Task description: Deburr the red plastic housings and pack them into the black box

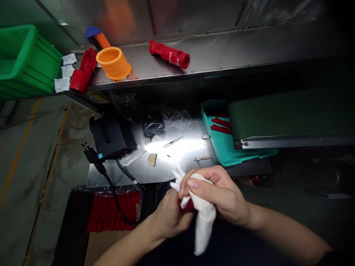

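Both my hands meet low in the middle of the head view, in front of a small metal table (166,171). My right hand (222,195) is closed round a white cloth (203,221) that hangs down below it. My left hand (169,216) is closed on a small red plastic part (188,205), which shows only as a sliver between the cloth and my fingers. The cloth wraps most of the part.
On the table lie a black device (111,136) with cable, plastic bags (166,123), a thin blade tool (173,142) and tweezers (202,159). A teal tray (222,147) holds red strips under a conveyor (291,118). The shelf above bears an orange cup (113,62), red parts (170,54) and a green bin (24,59). Bagged red parts (111,210) sit below left.
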